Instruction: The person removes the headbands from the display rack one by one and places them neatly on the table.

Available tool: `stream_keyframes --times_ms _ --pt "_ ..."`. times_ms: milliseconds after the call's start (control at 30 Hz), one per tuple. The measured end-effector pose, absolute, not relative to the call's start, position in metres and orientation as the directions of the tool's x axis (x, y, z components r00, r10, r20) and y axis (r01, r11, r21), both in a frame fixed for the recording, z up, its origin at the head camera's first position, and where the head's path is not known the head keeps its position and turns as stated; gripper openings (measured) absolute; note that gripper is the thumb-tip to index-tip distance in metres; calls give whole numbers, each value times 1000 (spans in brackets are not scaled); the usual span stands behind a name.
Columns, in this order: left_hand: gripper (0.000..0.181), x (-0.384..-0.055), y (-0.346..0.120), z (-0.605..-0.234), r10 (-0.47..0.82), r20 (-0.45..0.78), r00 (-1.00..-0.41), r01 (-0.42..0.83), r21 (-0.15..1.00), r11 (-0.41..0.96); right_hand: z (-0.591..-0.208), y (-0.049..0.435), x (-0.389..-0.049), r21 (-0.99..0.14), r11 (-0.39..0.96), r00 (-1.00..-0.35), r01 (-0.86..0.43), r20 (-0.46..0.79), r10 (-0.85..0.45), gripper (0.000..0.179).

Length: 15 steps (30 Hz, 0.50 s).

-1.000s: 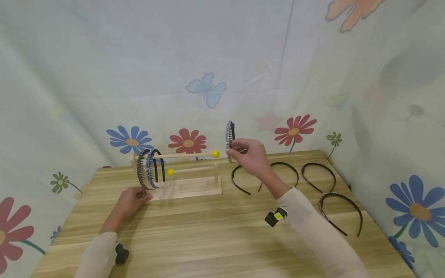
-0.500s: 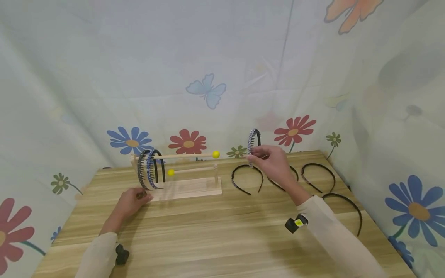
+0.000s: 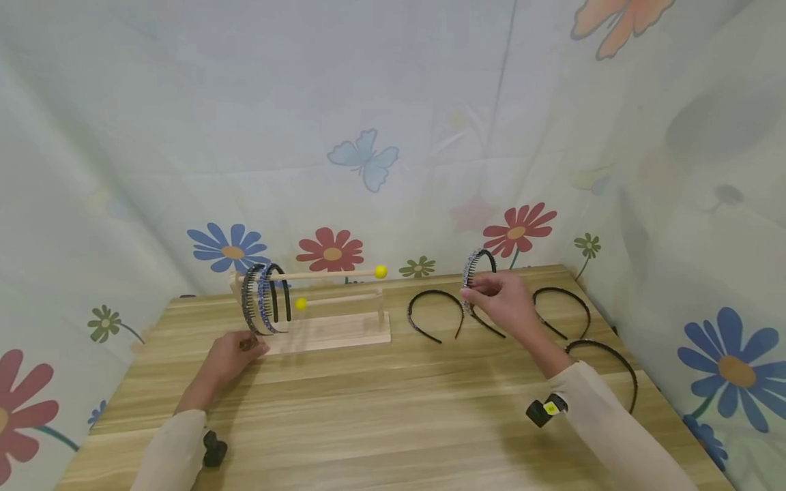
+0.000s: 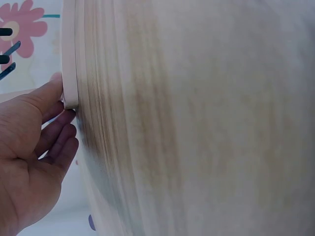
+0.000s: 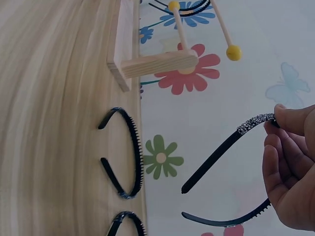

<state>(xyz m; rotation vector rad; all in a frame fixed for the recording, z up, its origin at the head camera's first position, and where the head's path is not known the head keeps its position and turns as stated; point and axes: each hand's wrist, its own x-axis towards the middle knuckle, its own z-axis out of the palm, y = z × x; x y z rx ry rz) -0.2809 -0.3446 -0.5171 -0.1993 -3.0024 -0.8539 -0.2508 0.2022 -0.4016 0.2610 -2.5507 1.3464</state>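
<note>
My right hand (image 3: 506, 303) pinches a black toothed headband (image 5: 256, 123) crusted with silver glitter, holding it up above the table. Its two ends hang free in the right wrist view. My left hand (image 3: 230, 356) grips the left end of the wooden stand's base (image 3: 344, 331); in the left wrist view the thumb lies on one side of the base (image 4: 70, 59) and the fingers curl at its corner. A black headband (image 3: 248, 300) and a blue glittery headband (image 3: 265, 296) hang on the stand's upper rod (image 3: 331, 275), near its left end.
Yellow balls cap the upper rod (image 3: 381, 272) and a lower rod (image 3: 301, 304). Several black headbands lie on the table's right side, including one beside the stand (image 3: 413, 319) and one at the far right (image 3: 620, 358). A flowered cloth (image 3: 430, 170) hangs behind the table.
My right hand has moved right and lower, carrying the silver headband away from the upper rod's end toward the headbands on the table. The left hand and stand have stayed put.
</note>
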Motion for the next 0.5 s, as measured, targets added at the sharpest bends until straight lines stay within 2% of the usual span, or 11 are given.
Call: stream_keyframes --times_ms 233,500 --pt "24 -281 -345 -519 123 52 -991 132 523 842 -414 216 -246 -765 601 -959 -232 283 -10 32" --pt "22 -282 -346 -518 128 52 -990 136 531 836 -426 228 -240 -773 615 -978 -156 206 11 37"
